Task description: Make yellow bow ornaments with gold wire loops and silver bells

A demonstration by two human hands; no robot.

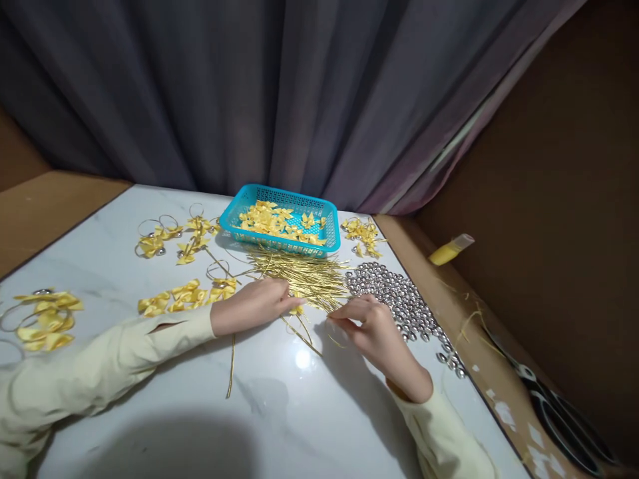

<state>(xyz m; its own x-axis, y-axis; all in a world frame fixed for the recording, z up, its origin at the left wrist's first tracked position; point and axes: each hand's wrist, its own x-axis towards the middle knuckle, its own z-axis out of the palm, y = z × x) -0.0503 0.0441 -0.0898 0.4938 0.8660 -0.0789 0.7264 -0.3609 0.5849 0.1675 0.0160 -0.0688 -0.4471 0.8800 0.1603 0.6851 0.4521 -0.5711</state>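
Observation:
My left hand (262, 305) is closed, its thumb and fingers pinching a small yellow ribbon bow (297, 309) that partly shows past the fingertips. Gold cord ends (307, 336) lie on the white tabletop just below that bow. To the right, my right hand (372, 327) has its thumb and fingertips pressed together at the edge of the cord pile; whatever sits in that pinch is too small to make out. Between and beyond both hands spreads a heap of cut gold cords (299, 271). Silver oval beads (394, 296) lie in a wide pile just beyond my right hand.
A blue plastic basket (280, 245) of yellow bows stands behind the cords. Bows with cord loops (197, 229) lie at the left, more bows (362, 231) at the right. Scissors (544, 399), paper scraps and a yellow tube (449, 251) are along the right edge; a grey curtain hangs behind.

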